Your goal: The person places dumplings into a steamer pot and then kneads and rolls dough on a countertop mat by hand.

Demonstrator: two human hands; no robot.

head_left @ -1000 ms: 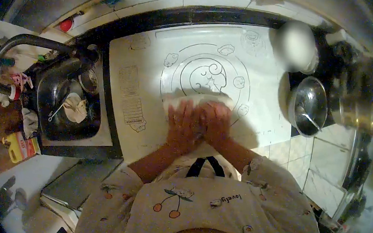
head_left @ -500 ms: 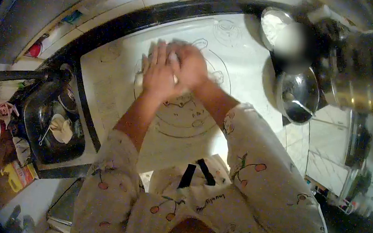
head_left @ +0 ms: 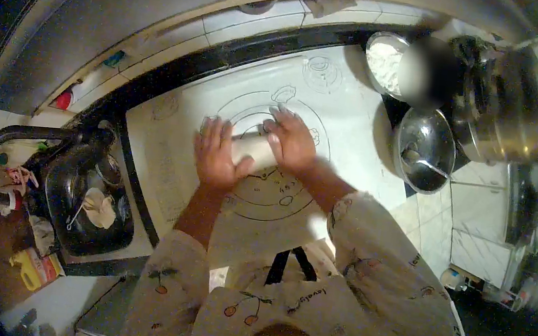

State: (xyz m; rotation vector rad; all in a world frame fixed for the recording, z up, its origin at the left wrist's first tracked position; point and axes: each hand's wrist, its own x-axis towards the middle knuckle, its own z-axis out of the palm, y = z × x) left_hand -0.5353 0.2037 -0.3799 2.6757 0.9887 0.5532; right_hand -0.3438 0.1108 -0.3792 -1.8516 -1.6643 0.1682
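Observation:
A smooth pale cylinder of dough [head_left: 255, 152] lies on a white mat [head_left: 197, 92] printed with circles and drawings. My left hand [head_left: 217, 158] covers its left end, fingers pointing away from me and the thumb along the near side. Around the right end curves my right hand [head_left: 291, 144], its thumb on top of the dough and its fingers on the far side. Both ends of the dough are hidden under my hands.
At the back right stands a bowl of white flour [head_left: 385, 64]. Nearer is a metal bowl [head_left: 427, 145] with a spoon in it, beside a large metal pot [head_left: 511, 109]. To the left, a dark sink [head_left: 84, 235] under a black faucet [head_left: 33, 135] holds some dishes.
My hands were together, one overlapping the other, over the far part of the mat. Now they are apart at either end of the dough, which shows between them. The view has shifted slightly.

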